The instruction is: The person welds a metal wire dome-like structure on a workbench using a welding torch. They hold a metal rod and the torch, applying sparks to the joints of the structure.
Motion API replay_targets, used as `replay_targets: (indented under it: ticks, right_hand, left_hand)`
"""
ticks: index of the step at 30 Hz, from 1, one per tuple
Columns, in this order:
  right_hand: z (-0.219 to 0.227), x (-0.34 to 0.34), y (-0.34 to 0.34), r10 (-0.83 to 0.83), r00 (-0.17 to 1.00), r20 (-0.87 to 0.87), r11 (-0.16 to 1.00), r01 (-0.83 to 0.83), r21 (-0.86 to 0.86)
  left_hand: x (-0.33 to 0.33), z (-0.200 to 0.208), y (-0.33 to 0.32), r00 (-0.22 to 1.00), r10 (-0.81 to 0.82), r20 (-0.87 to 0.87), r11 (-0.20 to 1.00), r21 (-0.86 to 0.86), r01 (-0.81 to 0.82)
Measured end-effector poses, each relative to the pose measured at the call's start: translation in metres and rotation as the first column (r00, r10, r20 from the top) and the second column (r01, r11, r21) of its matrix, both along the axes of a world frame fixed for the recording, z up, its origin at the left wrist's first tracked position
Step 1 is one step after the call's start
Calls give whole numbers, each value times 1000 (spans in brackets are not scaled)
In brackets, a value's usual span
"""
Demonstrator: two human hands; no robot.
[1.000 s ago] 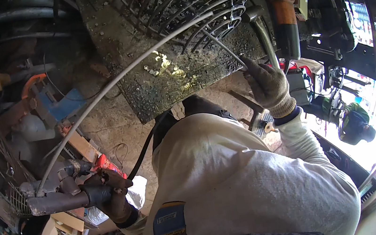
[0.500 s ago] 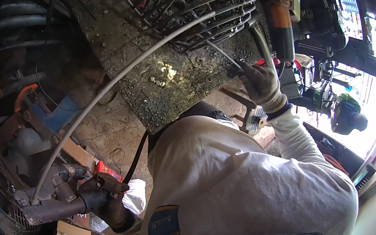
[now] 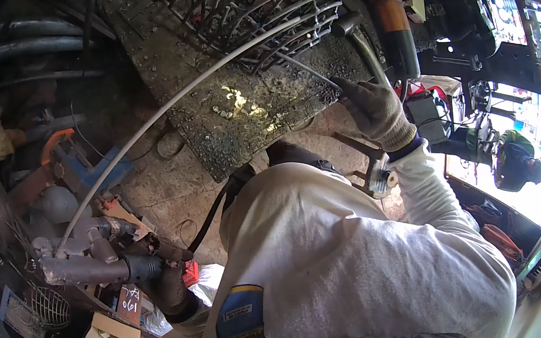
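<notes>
Hands barely shift from a moment ago: right hand (image 3: 375, 110) in a pale glove still pinches the thin rod (image 3: 309, 71) against the wire rack (image 3: 263, 6), left hand (image 3: 162, 279) stays clamped on the torch (image 3: 85, 268), so the work holds steady.

gloved left hand (image 3: 162, 279) low and clenched, gloved right hand (image 3: 372, 111) outstretched (fingers (image 3: 345, 87) pinched), both arms spread wide

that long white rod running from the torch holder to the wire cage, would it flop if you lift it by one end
Probably yes: the long white rod already curves along its span, so it looks springy, not stiff. It is thin, so likely light. The left hand holds the holder at one end; the far end would likely sag and sway.
</notes>
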State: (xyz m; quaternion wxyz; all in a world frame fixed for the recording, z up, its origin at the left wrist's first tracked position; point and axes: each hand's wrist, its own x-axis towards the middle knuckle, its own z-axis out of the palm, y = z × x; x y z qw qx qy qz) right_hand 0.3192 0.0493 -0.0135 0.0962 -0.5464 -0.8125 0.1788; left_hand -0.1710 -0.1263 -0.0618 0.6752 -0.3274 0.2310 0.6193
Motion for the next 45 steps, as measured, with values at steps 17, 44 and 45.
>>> replay_targets:
  ticks: [17, 44, 45]
  right_hand:
    - [2, 11, -11, -85, 996, -9, 990, 85, 110]
    - [18, 11, -10, -16, 999, 51, 990, 9, 140]
    - [21, 10, -10, -19, 999, 51, 990, 12, 140]
  left_hand:
    - [64, 31, 1, 122, -99, -988, 904, -38, 425]
    - [100, 34, -10, 147, 91, -985, 902, 144, 406]
    - [98, 34, -11, 147, 90, -985, 901, 144, 409]
